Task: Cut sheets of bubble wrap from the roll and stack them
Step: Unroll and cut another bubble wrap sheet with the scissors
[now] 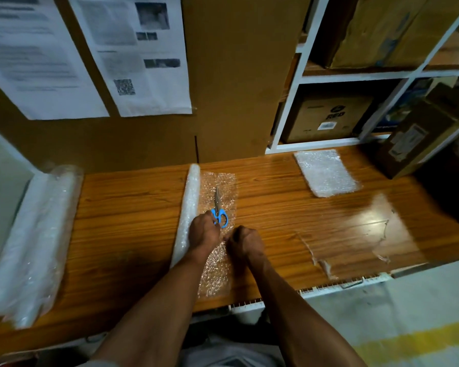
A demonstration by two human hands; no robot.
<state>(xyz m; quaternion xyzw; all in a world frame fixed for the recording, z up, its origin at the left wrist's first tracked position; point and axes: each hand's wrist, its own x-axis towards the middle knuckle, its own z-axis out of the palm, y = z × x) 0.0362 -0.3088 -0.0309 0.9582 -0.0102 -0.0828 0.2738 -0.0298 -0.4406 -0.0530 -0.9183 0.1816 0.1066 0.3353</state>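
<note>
Left hand (203,230) gripping blue scissors (218,207), handles partly hidden, right hand (243,241) curled, pinching bubble wrap (217,263).

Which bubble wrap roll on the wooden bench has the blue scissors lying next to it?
The slim white bubble wrap roll mid-bench, partly unrolled; the blue-handled scissors lie on its sheet. The bulkier plastic-wrapped roll sits at the left end.

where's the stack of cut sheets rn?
In the head view, the stack of cut sheets lies flat at the far right of the wooden table, just below the white shelf unit and well right of the scissors.
</note>
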